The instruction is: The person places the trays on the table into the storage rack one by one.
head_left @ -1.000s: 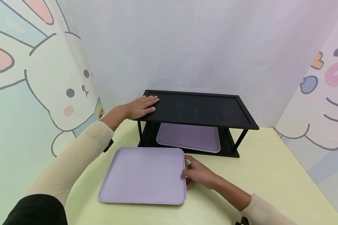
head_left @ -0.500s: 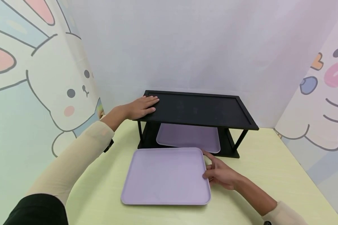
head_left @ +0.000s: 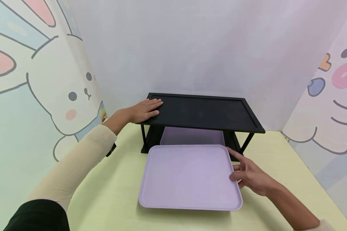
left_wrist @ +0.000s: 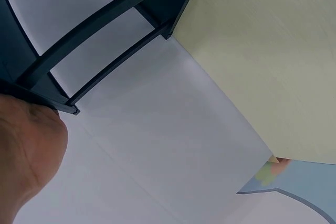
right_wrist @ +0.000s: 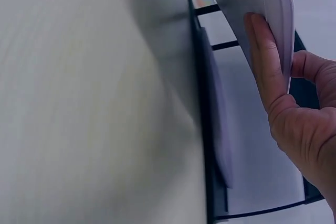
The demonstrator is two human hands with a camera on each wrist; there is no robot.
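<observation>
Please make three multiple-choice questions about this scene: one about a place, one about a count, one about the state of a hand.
1. Where does the left hand rest?
A. on the top of the black rack
B. on the table
C. on the front tray

2. How many purple trays are in view?
A. one
B. two
C. three

3. What does the right hand do?
A. hangs free
B. lies flat on the table
C. holds the right edge of the front tray

Answers:
1 A, its fingers lie flat on the top left corner.
2 B, one in front of the rack, a second tray on the lower shelf.
3 C, the wrist view shows fingers under the edge and the thumb at it.
</observation>
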